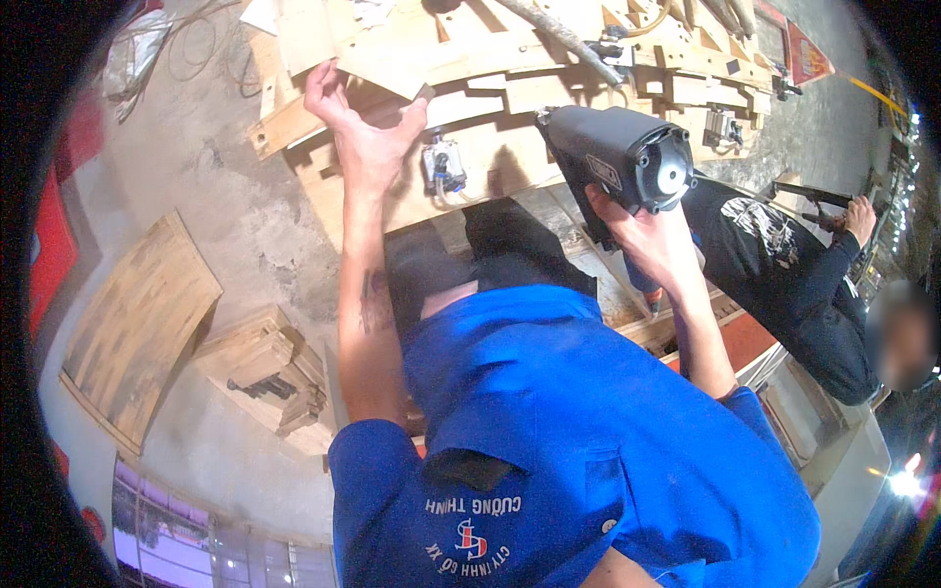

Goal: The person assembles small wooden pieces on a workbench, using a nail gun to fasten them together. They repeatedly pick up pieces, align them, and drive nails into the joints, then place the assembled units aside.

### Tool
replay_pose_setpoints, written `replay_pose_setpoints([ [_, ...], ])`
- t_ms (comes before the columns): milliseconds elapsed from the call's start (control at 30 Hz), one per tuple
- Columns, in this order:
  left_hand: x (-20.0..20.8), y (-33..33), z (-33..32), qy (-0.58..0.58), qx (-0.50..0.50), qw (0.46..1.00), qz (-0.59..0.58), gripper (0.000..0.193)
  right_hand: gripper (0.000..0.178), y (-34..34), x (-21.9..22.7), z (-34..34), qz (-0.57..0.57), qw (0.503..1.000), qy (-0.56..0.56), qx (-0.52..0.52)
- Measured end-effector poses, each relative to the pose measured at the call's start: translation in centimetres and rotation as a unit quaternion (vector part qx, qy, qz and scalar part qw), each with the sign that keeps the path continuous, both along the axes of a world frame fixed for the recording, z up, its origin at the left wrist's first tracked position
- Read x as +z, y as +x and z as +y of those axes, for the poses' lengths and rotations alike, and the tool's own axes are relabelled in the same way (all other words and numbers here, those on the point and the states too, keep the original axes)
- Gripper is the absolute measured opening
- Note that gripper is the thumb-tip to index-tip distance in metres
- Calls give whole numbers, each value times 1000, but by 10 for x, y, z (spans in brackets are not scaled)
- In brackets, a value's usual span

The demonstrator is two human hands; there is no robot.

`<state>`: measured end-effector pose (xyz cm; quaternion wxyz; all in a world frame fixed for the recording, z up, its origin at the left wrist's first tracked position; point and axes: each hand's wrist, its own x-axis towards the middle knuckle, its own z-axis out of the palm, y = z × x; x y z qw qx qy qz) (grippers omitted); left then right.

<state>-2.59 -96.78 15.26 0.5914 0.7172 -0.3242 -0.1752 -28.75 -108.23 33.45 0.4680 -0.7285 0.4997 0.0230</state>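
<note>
My left hand [368, 137] reaches forward at the upper left, with thumb and fingers set wide around the corner of a pale wooden board [377, 67]. A small dark edge shows at the thumb tip. My right hand [642, 230] is wrapped round the handle of a black nail gun [613, 147]. The gun's round rear cap faces up toward me, and its nose points forward and left over the wooden workbench [338, 201]. Between my hands, a small metal clamp [443, 165] with a hose is fixed to the bench edge.
Another clamp [723, 127] sits farther right. Beside me at the right, a person in black [774, 265] holds a dark tool. A curved wooden panel [147, 323] and a stack of wooden pieces [270, 372] stand at the left. Cables [201, 49] lie on the floor.
</note>
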Motion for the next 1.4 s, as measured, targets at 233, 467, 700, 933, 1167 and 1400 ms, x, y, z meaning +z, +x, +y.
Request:
replay_pose_setpoints([
  [233, 45, -12, 61, 222, 132, 966, -21, 101, 30, 15, -10, 20, 0, 999, 17, 31],
  [467, 24, -9, 70, 436, 153, 884, -73, 93, 45, 20, -12, 23, 61, 993, 65, 78],
  [700, 9, -1, 51, 482, 169, 851, -119, 101, 43, 16, -13, 25, 49, 992, 41, 107],
  [933, -11, -6, 58, 387, 208, 895, -79, 93, 42, 8, -17, 23, 96, 986, 78, 108],
  [1167, -37, 5, 123, 228, 123, 965, -34, 74, 48, 13, -6, 26, 126, 975, 22, 183],
  [1400, -77, 16, 136, 209, 111, 944, -231, 58, 40, 64, 3, 52, 84, 985, 12, 152],
])
